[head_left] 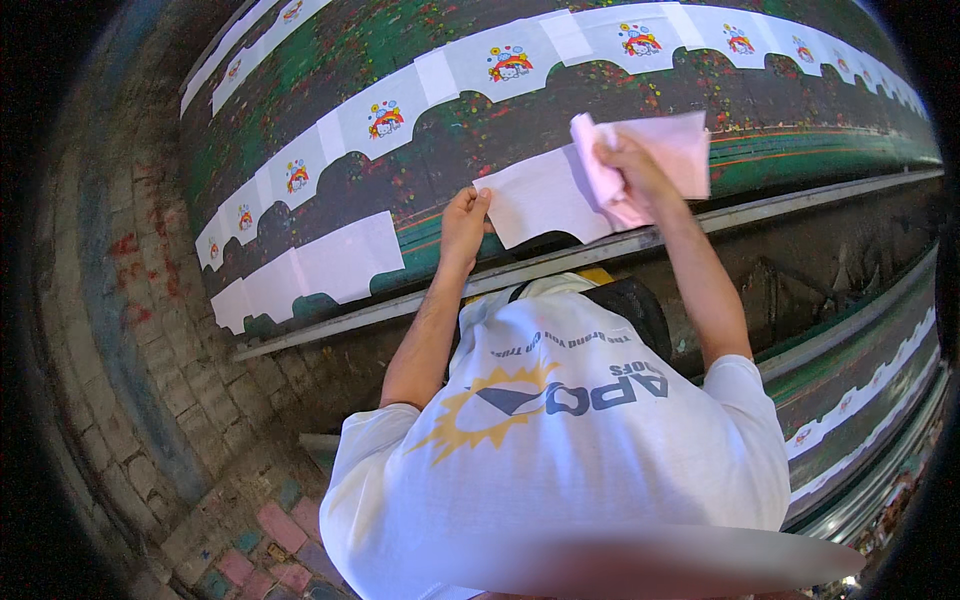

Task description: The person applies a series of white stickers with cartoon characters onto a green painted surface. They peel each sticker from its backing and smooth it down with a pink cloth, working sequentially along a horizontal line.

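My left hand (pixel 465 218) lies flat on the left edge of a white scalloped paper sheet (pixel 540 200) that rests on dark green patterned cloth (pixel 400 60) stretched over a long table. My right hand (pixel 632 165) is closed on a crumpled pink cloth (pixel 668 150) and presses it against the sheet's upper right part. A second white scalloped sheet (pixel 320 265) lies to the left, apart from my hands. Above both runs a long white strip (pixel 450 75) printed with small colourful rainbow pictures.
A metal rail (pixel 780 205) edges the table in front of me. My white printed shirt (pixel 560 450) fills the lower middle, with a black pouch (pixel 635 300) at my waist. Brick paving (pixel 150 380) lies to the left. Another long table (pixel 860 400) with a printed strip runs at the right.
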A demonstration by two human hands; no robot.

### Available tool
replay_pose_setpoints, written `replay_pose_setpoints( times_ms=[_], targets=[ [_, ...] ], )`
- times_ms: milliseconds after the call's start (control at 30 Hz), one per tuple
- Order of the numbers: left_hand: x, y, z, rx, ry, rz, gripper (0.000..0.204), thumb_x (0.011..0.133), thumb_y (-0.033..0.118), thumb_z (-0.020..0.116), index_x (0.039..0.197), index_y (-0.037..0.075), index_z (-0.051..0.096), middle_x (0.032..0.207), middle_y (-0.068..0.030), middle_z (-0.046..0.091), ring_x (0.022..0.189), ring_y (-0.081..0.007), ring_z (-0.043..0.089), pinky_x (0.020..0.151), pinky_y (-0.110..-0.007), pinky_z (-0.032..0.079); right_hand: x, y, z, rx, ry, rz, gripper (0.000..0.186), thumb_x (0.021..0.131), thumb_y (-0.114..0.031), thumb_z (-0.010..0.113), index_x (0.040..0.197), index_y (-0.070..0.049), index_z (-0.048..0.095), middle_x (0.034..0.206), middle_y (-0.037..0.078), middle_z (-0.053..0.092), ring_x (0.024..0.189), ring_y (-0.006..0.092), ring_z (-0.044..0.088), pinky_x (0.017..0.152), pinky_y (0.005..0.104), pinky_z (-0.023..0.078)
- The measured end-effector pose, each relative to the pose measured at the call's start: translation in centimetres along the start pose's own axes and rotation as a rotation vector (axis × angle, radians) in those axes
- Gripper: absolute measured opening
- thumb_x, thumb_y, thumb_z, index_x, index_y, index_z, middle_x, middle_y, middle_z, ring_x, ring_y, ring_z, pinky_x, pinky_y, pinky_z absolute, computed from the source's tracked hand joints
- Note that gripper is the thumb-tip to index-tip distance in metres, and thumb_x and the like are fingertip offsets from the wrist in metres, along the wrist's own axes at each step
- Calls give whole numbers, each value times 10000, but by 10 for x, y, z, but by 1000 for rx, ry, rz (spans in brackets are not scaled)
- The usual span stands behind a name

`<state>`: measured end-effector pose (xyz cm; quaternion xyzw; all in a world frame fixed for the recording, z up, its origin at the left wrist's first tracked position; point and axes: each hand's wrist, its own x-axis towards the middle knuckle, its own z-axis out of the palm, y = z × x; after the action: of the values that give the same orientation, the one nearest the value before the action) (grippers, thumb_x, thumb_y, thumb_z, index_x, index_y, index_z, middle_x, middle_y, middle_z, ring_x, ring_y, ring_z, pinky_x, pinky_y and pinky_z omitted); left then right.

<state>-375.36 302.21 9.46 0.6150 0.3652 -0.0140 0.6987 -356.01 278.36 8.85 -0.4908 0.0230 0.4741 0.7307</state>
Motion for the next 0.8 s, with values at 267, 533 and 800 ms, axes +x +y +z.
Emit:
replay_pose_setpoints(
  times_ms=[267, 533, 800],
  targets=[
    [33, -47, -14, 84, 359, 94, 248, 1046, 242, 561, 972, 21, 644, 877, -44, 656, 743, -93, 575, 629, -268, 478, 23, 35, -36, -1, 61, -47, 261, 1017, -198, 598, 1207, -21, 565, 924, 37, 664, 770, 133, 669, 634, 318, 583],
    [47, -31, -14, -184, 529, 283, 219, 1082, 257, 482, 1087, 60, 577, 941, -46, 611, 823, -144, 569, 761, -349, 508, 11, 21, -69, 350, -94, -239, 335, 1017, -199, 554, 1296, -13, 562, 1073, 103, 699, 894, 193, 709, 786, 345, 603],
    [15, -8, -171, -663, 449, 227, 293, 1038, 273, 545, 1159, 13, 601, 1098, -120, 693, 1009, -274, 689, 878, -453, 574, -19, 7, -90, 397, 112, -368, 501, 1014, -271, 563, 1443, -26, 479, 1320, 134, 633, 1158, 245, 653, 955, 410, 561]
  ],
)
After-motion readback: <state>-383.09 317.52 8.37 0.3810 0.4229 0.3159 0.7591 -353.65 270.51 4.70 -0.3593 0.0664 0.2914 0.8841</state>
